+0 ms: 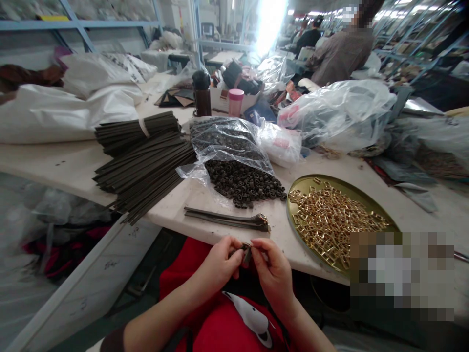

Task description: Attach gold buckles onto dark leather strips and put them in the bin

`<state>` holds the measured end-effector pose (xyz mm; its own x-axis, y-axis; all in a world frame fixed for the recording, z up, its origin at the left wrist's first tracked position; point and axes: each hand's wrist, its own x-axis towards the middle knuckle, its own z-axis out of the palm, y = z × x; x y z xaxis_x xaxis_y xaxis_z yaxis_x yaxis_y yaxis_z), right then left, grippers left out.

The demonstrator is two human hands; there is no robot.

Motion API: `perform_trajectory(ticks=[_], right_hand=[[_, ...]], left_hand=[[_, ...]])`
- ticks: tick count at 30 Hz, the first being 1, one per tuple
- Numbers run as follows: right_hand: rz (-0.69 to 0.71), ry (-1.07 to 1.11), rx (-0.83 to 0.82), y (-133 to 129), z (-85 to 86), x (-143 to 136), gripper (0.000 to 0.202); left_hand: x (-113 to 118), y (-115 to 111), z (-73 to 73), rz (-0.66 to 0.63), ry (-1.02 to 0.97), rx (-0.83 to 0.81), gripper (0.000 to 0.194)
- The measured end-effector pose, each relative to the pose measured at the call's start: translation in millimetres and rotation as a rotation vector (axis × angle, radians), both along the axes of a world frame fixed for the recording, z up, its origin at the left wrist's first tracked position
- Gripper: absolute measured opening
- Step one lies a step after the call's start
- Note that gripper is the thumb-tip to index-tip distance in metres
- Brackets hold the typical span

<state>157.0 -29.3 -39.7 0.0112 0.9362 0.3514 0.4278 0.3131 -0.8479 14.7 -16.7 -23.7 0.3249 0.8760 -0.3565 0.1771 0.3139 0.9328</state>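
Close to my body, in front of the table edge, both hands meet around a dark strap [246, 257]. My left hand [227, 257] pinches it from the left, and my right hand [270, 264] pinches it from the right. Fingers cover most of the piece, so any buckle on it is hard to make out. Just beyond lie a few finished straps [227, 218] with gold buckles at their right end. A heap of small dark strap loops [247, 183] spills from a clear plastic bag [229, 139]. Gold buckles [330, 220] fill a round tray [370, 198] on the right.
Bundled dark strips [146, 164] overhang the table's [164, 208] front edge at left. Behind stand a dark bottle [202, 95] and a pink-lidded jar [235, 103]. White sacks [73, 110] lie at left, a large plastic bag [340, 110] at right. Another person [340, 54] is farther back.
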Motion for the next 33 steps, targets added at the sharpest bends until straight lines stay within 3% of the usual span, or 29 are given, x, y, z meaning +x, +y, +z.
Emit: perform_trajectory(ticks=[3,8,15,20,24,28,30,33], right_hand=[[0.004,-0.001,-0.009,0,-0.4,-1,0.011],[0.068,0.049,-0.115,1,-5.0,-2,0.017],[0.097,0.217,-0.258,-2,-6.4,-6,0.019],[0.090,0.423,-0.327,-7,-0.3,-13,0.020],[0.100,0.451,-0.328,1,1.5,-11,0.023],[0.095,0.141,-0.217,40,10.6,7,0.021],[0.043,-0.121,-0.142,68,15.6,15,0.021],[-0.017,-0.632,-0.174,105,15.7,15,0.016]], left_hand=[[1,-2,-3.3,0.052,-0.059,0.024,0.016],[-4,-5,5.8,-0.015,0.083,0.202,0.040],[-9,-10,5.2,-0.099,0.143,0.230,0.050],[-10,-8,15.1,-0.124,0.177,0.262,0.034],[-14,-5,23.8,-0.102,0.190,0.289,0.025],[-19,3,17.6,-0.017,0.131,0.242,0.027],[-20,9,10.1,0.024,0.087,0.211,0.028],[-20,17,-0.8,0.054,0.036,0.183,0.030]])
